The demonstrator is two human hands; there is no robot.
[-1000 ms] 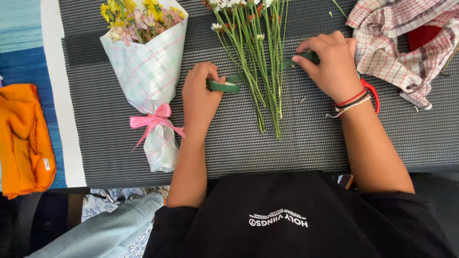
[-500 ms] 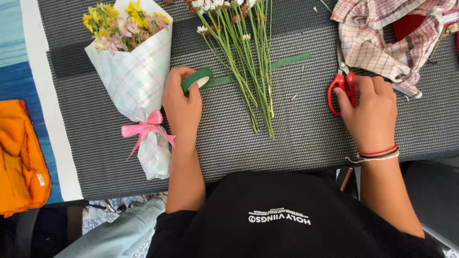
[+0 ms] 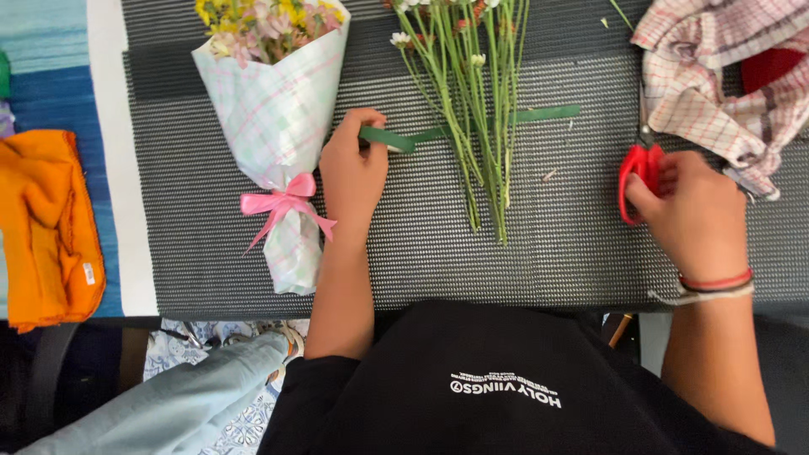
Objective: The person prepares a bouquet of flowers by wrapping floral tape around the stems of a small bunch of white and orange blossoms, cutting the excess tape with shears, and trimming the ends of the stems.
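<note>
Where cloth overlaps, scissor blades hidden

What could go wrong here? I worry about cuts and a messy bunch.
The right hand grips the red scissors right beside the checked cloth; the blades could snag it. The left hand holds the green tape running under the loose flower stems; a tug might scatter them.

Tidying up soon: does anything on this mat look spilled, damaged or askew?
Nothing damaged. A few small stem trimmings lie loose on the mat right of the flower stems, and the checked cloth is crumpled at the corner.
</note>
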